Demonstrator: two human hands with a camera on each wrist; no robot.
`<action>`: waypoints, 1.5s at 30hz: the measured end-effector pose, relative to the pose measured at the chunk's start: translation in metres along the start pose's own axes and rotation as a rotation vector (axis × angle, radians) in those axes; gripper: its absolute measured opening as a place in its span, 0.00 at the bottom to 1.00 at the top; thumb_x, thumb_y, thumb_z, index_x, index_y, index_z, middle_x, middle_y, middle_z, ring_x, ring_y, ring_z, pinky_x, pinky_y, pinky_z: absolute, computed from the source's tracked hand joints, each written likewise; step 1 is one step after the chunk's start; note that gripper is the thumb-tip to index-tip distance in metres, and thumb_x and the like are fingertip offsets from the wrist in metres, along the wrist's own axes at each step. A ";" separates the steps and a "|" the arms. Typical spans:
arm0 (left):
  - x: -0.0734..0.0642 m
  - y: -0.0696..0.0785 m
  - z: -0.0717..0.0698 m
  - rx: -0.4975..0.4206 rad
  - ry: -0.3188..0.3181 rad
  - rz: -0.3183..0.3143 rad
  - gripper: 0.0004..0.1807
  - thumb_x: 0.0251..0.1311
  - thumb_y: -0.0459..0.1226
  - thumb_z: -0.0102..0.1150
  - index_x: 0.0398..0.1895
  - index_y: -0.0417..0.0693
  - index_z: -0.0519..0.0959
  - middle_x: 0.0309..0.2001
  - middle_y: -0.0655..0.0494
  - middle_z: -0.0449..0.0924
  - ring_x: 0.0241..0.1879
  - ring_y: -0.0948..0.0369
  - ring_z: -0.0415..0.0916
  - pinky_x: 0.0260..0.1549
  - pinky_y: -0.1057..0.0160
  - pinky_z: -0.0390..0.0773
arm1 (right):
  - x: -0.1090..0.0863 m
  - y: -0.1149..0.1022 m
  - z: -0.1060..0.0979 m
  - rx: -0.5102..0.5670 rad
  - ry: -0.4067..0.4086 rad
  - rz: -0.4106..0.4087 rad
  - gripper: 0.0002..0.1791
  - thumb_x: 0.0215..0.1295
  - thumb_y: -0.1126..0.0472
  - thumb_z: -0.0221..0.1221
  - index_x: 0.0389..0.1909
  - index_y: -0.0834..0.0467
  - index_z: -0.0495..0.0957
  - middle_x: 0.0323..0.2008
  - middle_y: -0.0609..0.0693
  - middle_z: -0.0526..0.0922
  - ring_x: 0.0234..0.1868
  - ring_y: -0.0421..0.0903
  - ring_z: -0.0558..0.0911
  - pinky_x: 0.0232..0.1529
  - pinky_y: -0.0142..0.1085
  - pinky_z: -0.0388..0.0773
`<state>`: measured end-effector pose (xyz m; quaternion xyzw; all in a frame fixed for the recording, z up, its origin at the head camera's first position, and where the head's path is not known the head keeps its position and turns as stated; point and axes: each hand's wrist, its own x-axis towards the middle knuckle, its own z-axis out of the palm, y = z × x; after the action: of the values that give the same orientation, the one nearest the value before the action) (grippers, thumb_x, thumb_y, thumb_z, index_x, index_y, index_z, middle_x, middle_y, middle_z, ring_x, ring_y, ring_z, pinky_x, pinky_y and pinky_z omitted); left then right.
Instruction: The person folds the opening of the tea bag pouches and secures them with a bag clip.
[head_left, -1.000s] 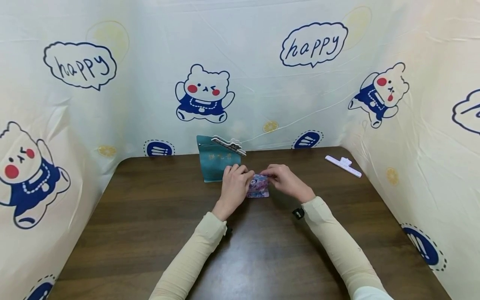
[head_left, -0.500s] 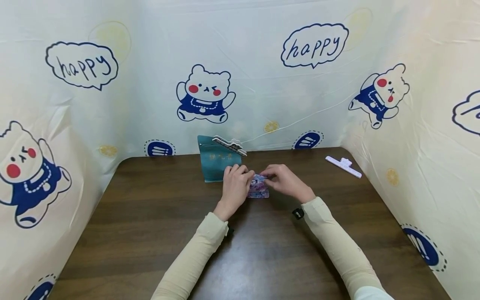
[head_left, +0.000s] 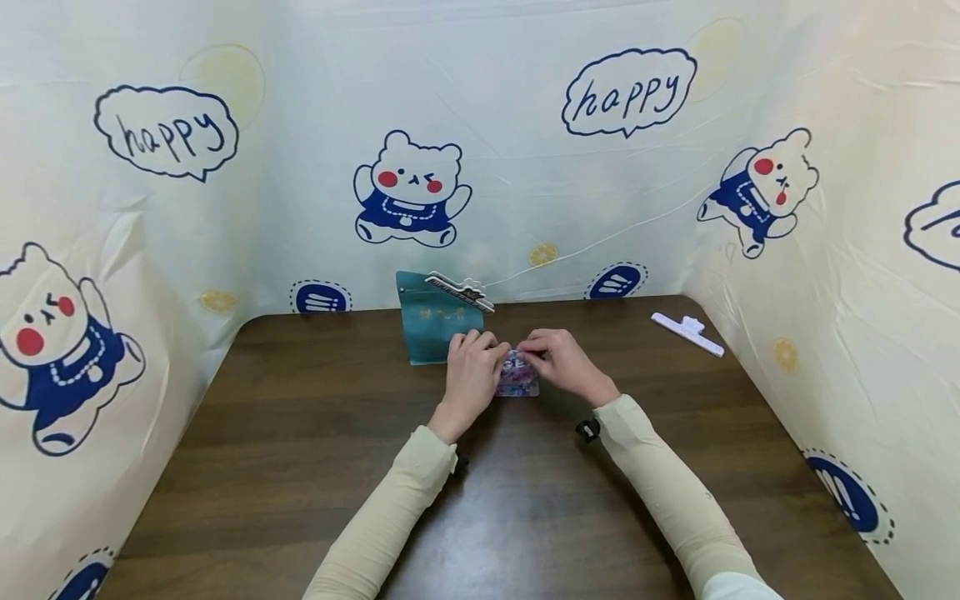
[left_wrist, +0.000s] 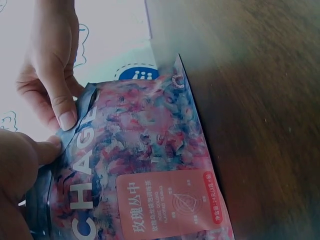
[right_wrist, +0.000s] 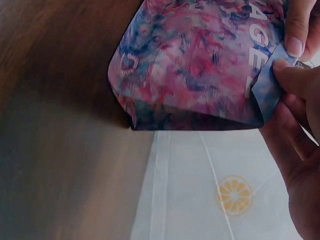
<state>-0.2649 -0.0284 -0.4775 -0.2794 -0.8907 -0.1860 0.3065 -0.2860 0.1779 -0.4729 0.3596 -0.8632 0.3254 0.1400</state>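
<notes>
A small pink, purple and blue tea pouch [head_left: 517, 385] stands upright on the table, its printed label [left_wrist: 167, 205] readable in the left wrist view. My left hand [head_left: 471, 373] pinches the top edge at its left part, covering that side in the head view. At the right part of the same edge, my right hand [head_left: 564, 363] grips between thumb and fingers. The dark top strip [left_wrist: 75, 127] is folded over under both thumbs. In the right wrist view, the folded corner flap [right_wrist: 269, 87] shows its bluish side beneath my right thumb [right_wrist: 295, 77].
Behind my left hand stands a teal pouch [head_left: 435, 329], with a bag clip [head_left: 459, 292] across its top right corner. A pale lilac bag clip [head_left: 687, 333] lies near the table's right back edge. A printed curtain [head_left: 510, 208] borders the brown table [head_left: 315, 450] behind.
My right hand has shifted a little left along the pouch's top edge, closer to my left hand, and its fingers now pinch the folded strip there. The left hand stays nearly still.
</notes>
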 end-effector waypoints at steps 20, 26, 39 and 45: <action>0.003 -0.008 -0.008 -0.034 -0.071 0.022 0.09 0.68 0.34 0.63 0.47 0.48 0.89 0.37 0.54 0.85 0.39 0.54 0.74 0.42 0.55 0.69 | -0.002 0.004 -0.013 0.101 -0.110 0.051 0.18 0.63 0.78 0.62 0.49 0.58 0.87 0.40 0.49 0.87 0.40 0.45 0.84 0.44 0.37 0.84; 0.002 -0.013 -0.010 -0.083 -0.040 0.012 0.08 0.67 0.34 0.65 0.45 0.47 0.89 0.40 0.53 0.89 0.39 0.54 0.78 0.42 0.55 0.72 | -0.003 0.005 -0.013 0.098 -0.119 0.045 0.17 0.64 0.78 0.61 0.49 0.60 0.87 0.40 0.51 0.87 0.40 0.48 0.85 0.43 0.37 0.84; -0.001 -0.014 -0.009 -0.087 -0.005 0.026 0.10 0.67 0.29 0.61 0.45 0.47 0.89 0.42 0.53 0.90 0.38 0.54 0.79 0.42 0.54 0.70 | -0.005 0.004 -0.014 0.121 -0.121 0.055 0.19 0.63 0.78 0.61 0.50 0.58 0.87 0.40 0.49 0.86 0.40 0.45 0.84 0.43 0.36 0.84; -0.003 -0.015 -0.008 -0.069 -0.011 0.043 0.10 0.67 0.31 0.63 0.46 0.47 0.89 0.43 0.54 0.90 0.38 0.55 0.79 0.42 0.55 0.71 | -0.006 0.005 -0.014 0.118 -0.112 0.066 0.18 0.63 0.78 0.62 0.49 0.58 0.88 0.40 0.49 0.86 0.42 0.43 0.85 0.43 0.36 0.84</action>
<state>-0.2682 -0.0454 -0.4757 -0.3098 -0.8793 -0.2085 0.2958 -0.2850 0.1928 -0.4678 0.3562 -0.8604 0.3595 0.0596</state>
